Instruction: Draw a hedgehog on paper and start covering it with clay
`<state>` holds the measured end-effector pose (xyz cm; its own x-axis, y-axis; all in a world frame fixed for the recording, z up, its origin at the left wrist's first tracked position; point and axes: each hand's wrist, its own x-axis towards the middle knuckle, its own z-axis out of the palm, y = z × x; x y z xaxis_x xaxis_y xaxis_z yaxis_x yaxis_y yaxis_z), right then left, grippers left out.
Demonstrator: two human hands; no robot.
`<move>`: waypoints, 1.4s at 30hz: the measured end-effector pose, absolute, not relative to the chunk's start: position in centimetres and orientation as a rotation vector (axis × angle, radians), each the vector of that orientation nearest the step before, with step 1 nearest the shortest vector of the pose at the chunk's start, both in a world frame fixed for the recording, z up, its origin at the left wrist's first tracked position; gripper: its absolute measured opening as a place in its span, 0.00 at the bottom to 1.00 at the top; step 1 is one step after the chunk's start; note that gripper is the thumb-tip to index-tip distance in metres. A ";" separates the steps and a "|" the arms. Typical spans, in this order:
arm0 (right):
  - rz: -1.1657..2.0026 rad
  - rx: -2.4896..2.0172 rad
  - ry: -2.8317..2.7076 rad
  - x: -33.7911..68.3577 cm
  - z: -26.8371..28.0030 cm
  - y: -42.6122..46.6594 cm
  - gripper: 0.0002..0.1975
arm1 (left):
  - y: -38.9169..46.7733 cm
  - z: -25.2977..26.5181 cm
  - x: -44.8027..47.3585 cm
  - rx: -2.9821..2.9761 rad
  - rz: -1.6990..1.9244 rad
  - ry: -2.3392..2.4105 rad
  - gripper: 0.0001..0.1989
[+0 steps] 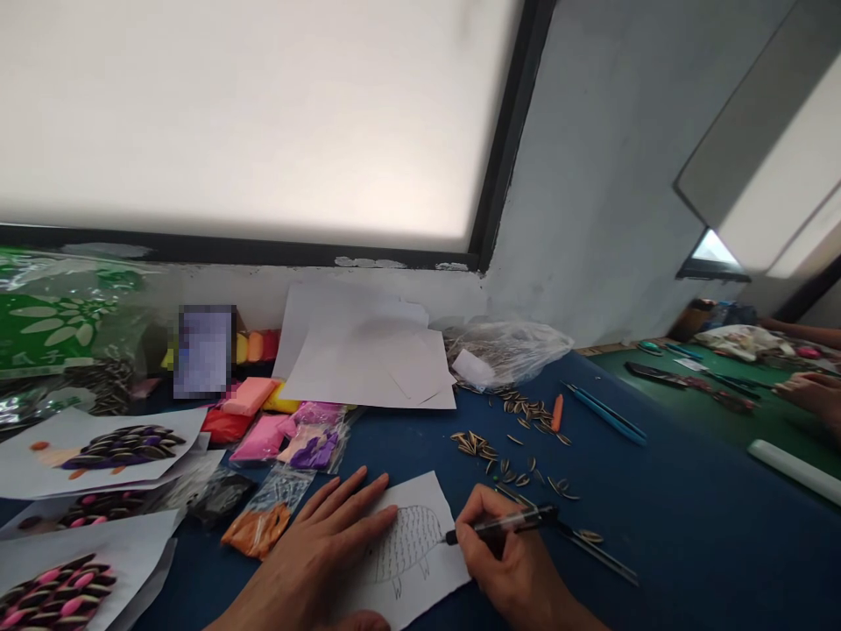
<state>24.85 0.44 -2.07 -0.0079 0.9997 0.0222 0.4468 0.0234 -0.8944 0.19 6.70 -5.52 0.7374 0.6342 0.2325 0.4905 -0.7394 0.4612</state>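
Observation:
A white sheet of paper [430, 605] lies on the blue tabletop, with a line drawing of a rounded, scale-covered body on short legs. My left hand [321, 548] rests flat on the paper's left side, fingers spread, covering part of the drawing. In my right hand [503, 552] is a black pen [503, 526], gripped between thumb and fingers. Its tip is at the right edge of the drawn body. Beyond the right hand lie loose sunflower seeds [477, 445] and a thin clear stick [601, 554].
At left are papers with seed-covered pictures [131, 447], bagged coloured clay [263, 438] and a green seed bag [53, 324]. Blank sheets [368, 368] and a clear plastic bag [512, 350] sit by the wall. Blue tweezers [608, 414] lie at right. Another person's hand [811, 394] is over a green table.

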 end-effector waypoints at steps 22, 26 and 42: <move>0.182 -1.535 -1.983 28.0 -3.2 1.6 0.20 | 6.2 -4.1 -0.5 2.340 0.561 0.872 0.45; 0.128 -1.552 -2.060 28.2 -3.6 1.6 0.25 | 6.0 -3.7 -0.4 2.390 0.569 0.784 0.45; 0.132 -1.537 -2.096 28.5 -3.1 1.7 0.25 | 7.4 -4.7 -0.1 2.409 0.739 1.087 0.16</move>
